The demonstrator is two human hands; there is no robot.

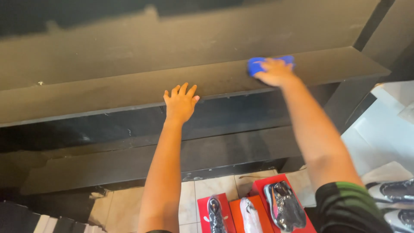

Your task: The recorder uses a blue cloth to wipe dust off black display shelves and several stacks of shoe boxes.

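A long dark shelf (129, 92) ran across the middle of the frame, its long axis sloping from lower left up to upper right, with a second, lower shelf (151, 162) beneath it. At the bottom centre, red and orange shoe boxes (224, 207) stood on the tiled floor (202, 190) with wrapped shoes (283, 205) lying on them.

The right hand (276, 72) pressed flat on a blue cloth (256, 65) on the upper shelf, right of centre; its fingers were spread over the cloth rather than closed around it. The left hand (180, 103) rested on the shelf's front edge, fingers apart, gripping nothing.

The cloth looked soft, light and limp, likely to bunch under the palm, so it would be best held by pressing down on its middle or pinching a fold. It lay crumpled, stretched roughly along the shelf's length.
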